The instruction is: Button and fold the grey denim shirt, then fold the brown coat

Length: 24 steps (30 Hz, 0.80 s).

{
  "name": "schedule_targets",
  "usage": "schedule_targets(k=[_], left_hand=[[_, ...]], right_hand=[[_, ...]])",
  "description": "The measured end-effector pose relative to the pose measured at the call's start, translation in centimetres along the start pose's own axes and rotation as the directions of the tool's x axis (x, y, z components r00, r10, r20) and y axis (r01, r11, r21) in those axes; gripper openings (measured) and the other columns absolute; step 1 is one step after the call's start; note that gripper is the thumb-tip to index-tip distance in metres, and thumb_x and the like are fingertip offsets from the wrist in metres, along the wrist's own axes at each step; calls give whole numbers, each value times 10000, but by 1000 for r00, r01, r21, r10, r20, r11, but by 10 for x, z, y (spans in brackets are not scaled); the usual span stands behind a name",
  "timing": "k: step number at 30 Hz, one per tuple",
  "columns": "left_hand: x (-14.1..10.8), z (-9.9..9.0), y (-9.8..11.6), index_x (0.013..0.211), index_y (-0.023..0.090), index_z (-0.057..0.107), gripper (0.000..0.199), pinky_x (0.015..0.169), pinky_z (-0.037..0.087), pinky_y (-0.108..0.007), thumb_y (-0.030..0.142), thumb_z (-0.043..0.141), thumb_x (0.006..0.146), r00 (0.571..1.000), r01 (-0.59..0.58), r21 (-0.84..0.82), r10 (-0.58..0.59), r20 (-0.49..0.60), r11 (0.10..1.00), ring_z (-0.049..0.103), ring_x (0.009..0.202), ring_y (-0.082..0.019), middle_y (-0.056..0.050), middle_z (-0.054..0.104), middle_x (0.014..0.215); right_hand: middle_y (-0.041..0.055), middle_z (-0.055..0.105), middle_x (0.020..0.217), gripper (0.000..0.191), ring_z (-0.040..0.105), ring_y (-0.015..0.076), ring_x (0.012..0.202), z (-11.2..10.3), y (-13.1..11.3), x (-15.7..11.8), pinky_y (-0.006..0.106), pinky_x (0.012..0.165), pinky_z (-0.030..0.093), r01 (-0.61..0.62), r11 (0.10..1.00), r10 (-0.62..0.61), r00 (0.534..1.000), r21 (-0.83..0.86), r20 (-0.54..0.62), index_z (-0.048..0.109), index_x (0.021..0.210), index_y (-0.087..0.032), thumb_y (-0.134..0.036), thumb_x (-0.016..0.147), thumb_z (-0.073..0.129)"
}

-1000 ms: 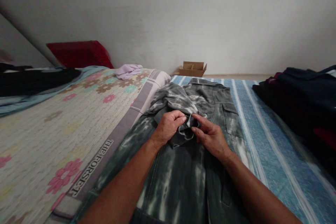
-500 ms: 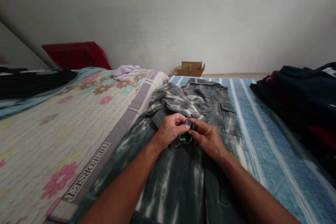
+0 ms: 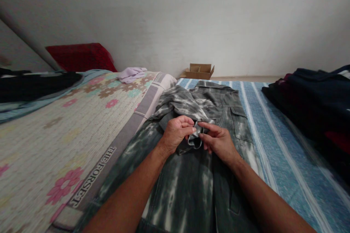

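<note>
A dark grey and white tie-dye denim jacket (image 3: 175,185) lies spread out before me, its collar at the far end. One sleeve is folded across its middle, and the cuff (image 3: 195,140) stands up between my hands. My left hand (image 3: 177,133) pinches the cuff's left edge between thumb and fingers. From the other side my right hand (image 3: 218,140) grips the cuff's edge with thumb and forefinger. A small pale spot, perhaps a button, shows between the fingertips. A flapped chest pocket (image 3: 242,125) lies to the right of my hands.
Beneath the jacket is a blue striped sheet (image 3: 276,134); a floral quilt (image 3: 90,116) covers the left side. Dark folded clothes (image 3: 317,94) are piled at right, more black clothing (image 3: 41,85) at far left. A lilac cloth (image 3: 132,75), red item (image 3: 82,57) and open cardboard box (image 3: 201,71) sit near the wall.
My fingertips have parted slightly, showing more of the cuff between them. My right hand has shifted a little to the right. The jacket lies as before.
</note>
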State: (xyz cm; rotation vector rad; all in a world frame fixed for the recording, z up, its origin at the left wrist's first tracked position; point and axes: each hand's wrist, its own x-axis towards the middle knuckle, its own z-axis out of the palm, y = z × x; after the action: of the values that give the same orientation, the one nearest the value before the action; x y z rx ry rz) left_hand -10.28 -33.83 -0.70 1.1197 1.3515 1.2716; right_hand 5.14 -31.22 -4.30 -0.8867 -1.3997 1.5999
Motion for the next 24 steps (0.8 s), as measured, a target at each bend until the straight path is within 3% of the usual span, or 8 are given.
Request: schedule_targets(k=[18, 24], left_hand=[[0, -1, -1, 731, 143, 576, 252, 446, 357, -187, 212, 743, 555, 1000, -14, 36, 14, 7, 999, 468, 442, -65, 46, 568, 555], [1, -1, 1, 734, 144, 581, 246, 445, 353, -189, 227, 737, 563, 998, -51, 46, 52, -30, 998, 478, 459, -71, 41, 578, 577]], right_hand=[[-54, 538, 397, 438, 400, 77, 297, 3, 1, 0, 182, 294, 323, -17, 1000, 16, 998, -20, -59, 678, 1042, -130, -373, 677, 695], [-52, 548, 418, 390, 405, 77, 310, 1, -3, -1, 192, 308, 334, 34, 999, -33, 998, 6, -55, 682, 1001, -149, -346, 666, 700]])
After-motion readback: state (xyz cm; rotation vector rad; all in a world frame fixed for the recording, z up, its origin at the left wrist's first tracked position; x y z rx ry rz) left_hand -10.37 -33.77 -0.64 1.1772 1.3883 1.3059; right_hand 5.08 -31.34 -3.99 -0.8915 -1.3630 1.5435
